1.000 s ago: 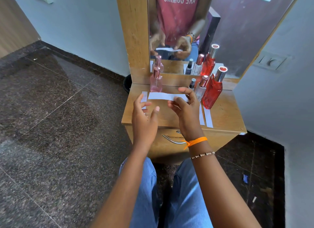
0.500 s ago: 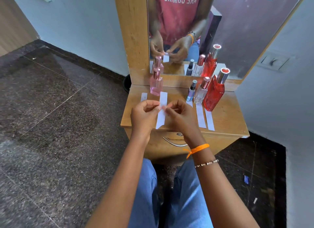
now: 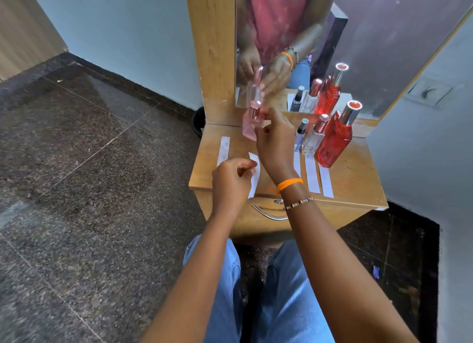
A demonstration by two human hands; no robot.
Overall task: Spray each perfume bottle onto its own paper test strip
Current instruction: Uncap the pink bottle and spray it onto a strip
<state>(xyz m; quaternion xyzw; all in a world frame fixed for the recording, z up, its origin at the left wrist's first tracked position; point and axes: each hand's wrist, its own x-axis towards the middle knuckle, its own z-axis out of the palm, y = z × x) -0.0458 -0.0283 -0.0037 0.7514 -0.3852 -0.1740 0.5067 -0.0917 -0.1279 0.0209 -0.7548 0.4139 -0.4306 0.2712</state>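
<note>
My right hand point(image 3: 275, 143) grips a pink perfume bottle point(image 3: 249, 123) with a rose-gold cap, lifted and tilted above the wooden dresser top point(image 3: 358, 178). My left hand point(image 3: 231, 182) pinches a white paper test strip point(image 3: 256, 173) upright just below the bottle. Another strip point(image 3: 223, 150) lies flat at the left of the top. At the right stand a small dark-capped bottle point(image 3: 300, 134), a clear bottle point(image 3: 313, 138) and a tall red bottle point(image 3: 335, 140), each with a strip in front: point(image 3: 297, 163), point(image 3: 312, 175), point(image 3: 325, 181).
A mirror point(image 3: 384, 48) in a wooden frame rises behind the dresser and reflects the bottles and hands. A drawer with a metal handle point(image 3: 268, 213) faces my knees. A dark bin point(image 3: 198, 121) stands left of the dresser. A wall switch point(image 3: 430, 91) is at the right.
My right hand let go of the strip, reached forward and picked up the pink bottle, lifting it off the dresser. My left hand kept the strip and held it lower.
</note>
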